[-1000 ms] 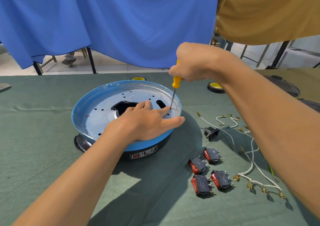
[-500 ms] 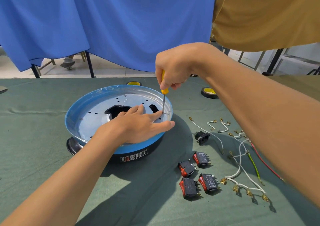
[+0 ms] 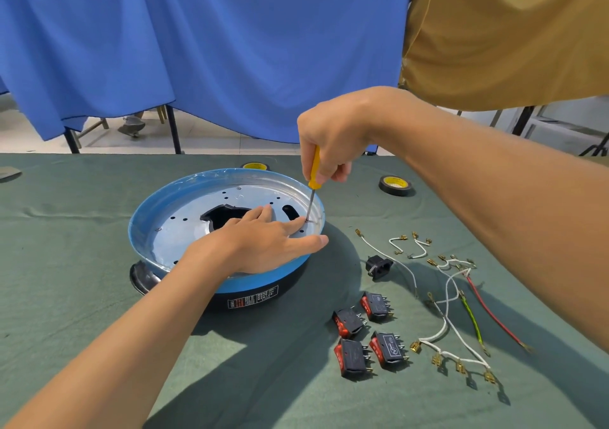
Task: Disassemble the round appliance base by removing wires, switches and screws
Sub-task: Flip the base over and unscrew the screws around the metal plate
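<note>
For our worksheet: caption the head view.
Right hand drives screwdriver into appliance base; left hand steadies it.

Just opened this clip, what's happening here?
A person is taking apart a round appliance base on a green table. The right hand holds a yellow screwdriver with its tip on a screw near the rim; the left hand lies flat on the plate. Four switches and loose wires lie alongside.

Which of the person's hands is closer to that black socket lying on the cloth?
Left. The left hand rests on the round base, its thumb tip pointing toward the black socket. The right hand is raised farther back, holding the screwdriver.
</note>
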Available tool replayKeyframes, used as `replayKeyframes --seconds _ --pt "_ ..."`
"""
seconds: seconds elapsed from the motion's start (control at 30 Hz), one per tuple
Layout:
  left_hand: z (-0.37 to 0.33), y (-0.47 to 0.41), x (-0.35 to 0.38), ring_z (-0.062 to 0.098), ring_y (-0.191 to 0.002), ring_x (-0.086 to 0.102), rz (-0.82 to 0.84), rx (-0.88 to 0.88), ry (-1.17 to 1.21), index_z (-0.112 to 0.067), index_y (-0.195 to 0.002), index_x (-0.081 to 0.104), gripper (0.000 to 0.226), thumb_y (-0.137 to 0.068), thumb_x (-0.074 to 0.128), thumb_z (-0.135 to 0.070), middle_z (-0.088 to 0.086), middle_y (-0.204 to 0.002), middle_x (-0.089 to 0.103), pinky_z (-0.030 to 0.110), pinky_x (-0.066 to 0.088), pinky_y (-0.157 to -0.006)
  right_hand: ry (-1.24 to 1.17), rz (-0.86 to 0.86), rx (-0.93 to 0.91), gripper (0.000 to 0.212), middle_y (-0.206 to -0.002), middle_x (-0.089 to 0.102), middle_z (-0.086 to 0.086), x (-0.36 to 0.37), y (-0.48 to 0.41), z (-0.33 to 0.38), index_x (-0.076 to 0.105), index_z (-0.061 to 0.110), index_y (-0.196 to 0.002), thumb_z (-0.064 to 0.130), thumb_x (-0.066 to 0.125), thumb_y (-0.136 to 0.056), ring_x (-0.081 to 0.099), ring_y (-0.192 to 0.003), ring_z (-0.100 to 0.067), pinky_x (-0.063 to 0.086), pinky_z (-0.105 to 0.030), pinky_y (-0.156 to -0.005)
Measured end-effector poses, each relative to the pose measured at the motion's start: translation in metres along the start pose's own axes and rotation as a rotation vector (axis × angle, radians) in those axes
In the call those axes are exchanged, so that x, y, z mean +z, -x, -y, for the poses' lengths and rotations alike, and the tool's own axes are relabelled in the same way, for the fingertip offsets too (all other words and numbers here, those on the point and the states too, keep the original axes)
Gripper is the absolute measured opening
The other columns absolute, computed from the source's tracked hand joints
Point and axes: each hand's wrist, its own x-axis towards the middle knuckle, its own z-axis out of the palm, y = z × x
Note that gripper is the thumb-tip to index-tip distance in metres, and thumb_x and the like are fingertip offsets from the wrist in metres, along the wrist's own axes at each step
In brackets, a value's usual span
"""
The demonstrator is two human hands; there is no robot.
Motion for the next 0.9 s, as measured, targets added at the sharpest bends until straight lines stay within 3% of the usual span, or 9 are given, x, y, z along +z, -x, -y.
replayKeyframes --seconds 0.13,0.3,0.5,0.6,0.67,0.7,0.77,0.83,0.9 --pt "0.001 -0.001 0.001 0.029 -0.148 -0.009 -0.028 -0.030 0.046 -0.054 -0.147 0.005 0.097 -0.056 -0.005 -0.086 0.017 -0.160 0.000 0.054 0.010 -0.113 0.024 0.012 -0.004 0.013 -0.066 0.071 0.009 -0.001 -0.002 -0.001 0.076 0.022 -0.098 0.017 0.068 -0.088 0.069 -0.058 -0.002 0.055 -0.023 -0.069" --pt "0.003 -0.003 0.002 0.029 -0.147 -0.009 -0.017 -0.009 0.046 -0.053 -0.147 0.006 0.106 -0.047 -0.009 -0.087 0.016 -0.159 0.002 0.055 0.011 -0.112 0.085 -0.030 -0.040 0.020 -0.066 0.070 0.014 0.000 -0.007 -0.002 0.077 0.027 -0.095 0.011 0.066 -0.088 0.069 -0.061 0.000 0.048 -0.019 -0.059" --pt "0.005 -0.011 0.008 0.027 -0.148 -0.004 -0.060 -0.063 0.097 -0.051 -0.147 0.004 0.078 -0.077 0.008 -0.085 0.012 -0.160 0.004 0.052 0.011 -0.112 0.086 -0.036 -0.097 0.027 -0.076 0.068 0.012 0.004 -0.010 -0.001 0.075 0.030 -0.099 0.008 0.063 -0.089 0.068 -0.069 -0.004 0.045 -0.015 -0.054" --pt "0.006 -0.013 0.010 0.026 -0.148 -0.004 -0.068 -0.064 0.114 -0.052 -0.147 0.005 0.081 -0.074 0.008 -0.087 0.010 -0.160 0.005 0.051 0.010 -0.112 0.124 -0.004 -0.068 0.018 -0.088 0.068 0.003 0.008 -0.011 -0.001 0.068 0.029 -0.102 0.033 0.070 -0.084 0.065 -0.079 -0.013 0.044 -0.023 -0.058" --pt "0.005 -0.013 0.009 0.027 -0.147 -0.002 -0.061 -0.054 0.115 -0.052 -0.147 0.005 0.090 -0.065 0.003 -0.090 0.012 -0.158 0.009 0.051 0.012 -0.111 0.105 0.024 0.045 0.049 -0.073 0.067 0.002 0.005 -0.012 0.002 0.068 0.019 -0.086 0.066 0.058 -0.081 0.062 -0.066 -0.018 0.046 -0.028 -0.058" --pt "0.005 -0.012 0.008 0.029 -0.147 -0.001 -0.053 -0.042 0.097 -0.052 -0.147 0.005 0.097 -0.058 -0.001 -0.089 0.014 -0.157 0.011 0.052 0.013 -0.111 0.093 0.027 0.111 0.063 -0.061 0.063 0.002 0.003 -0.011 0.003 0.067 0.014 -0.074 0.073 0.046 -0.083 0.058 -0.057 -0.020 0.045 -0.029 -0.056" --pt "0.004 -0.012 0.008 0.031 -0.146 0.002 -0.050 -0.027 0.063 -0.052 -0.148 0.005 0.105 -0.050 -0.006 -0.088 0.016 -0.154 0.015 0.052 0.015 -0.109 0.109 0.034 0.181 0.065 -0.059 0.059 0.000 0.003 -0.012 0.007 0.065 0.013 -0.063 0.061 0.035 -0.095 0.050 -0.052 -0.019 0.040 -0.027 -0.051" --pt "0.005 -0.013 0.009 0.030 -0.146 0.001 -0.064 -0.039 0.075 -0.052 -0.148 0.005 0.101 -0.053 -0.004 -0.088 0.015 -0.155 0.014 0.052 0.015 -0.110 0.169 0.030 0.194 0.050 -0.067 0.060 0.000 0.005 -0.015 0.013 0.065 0.015 -0.062 0.037 0.040 -0.099 0.048 -0.053 -0.015 0.035 -0.025 -0.048" --pt "0.006 -0.013 0.010 0.028 -0.147 -0.001 -0.076 -0.047 0.100 -0.051 -0.148 0.005 0.096 -0.059 0.000 -0.088 0.014 -0.157 0.011 0.051 0.013 -0.111 0.202 0.032 0.200 0.041 -0.067 0.058 0.001 0.005 -0.017 0.020 0.064 0.015 -0.063 0.027 0.046 -0.097 0.046 -0.054 -0.014 0.034 -0.025 -0.048"
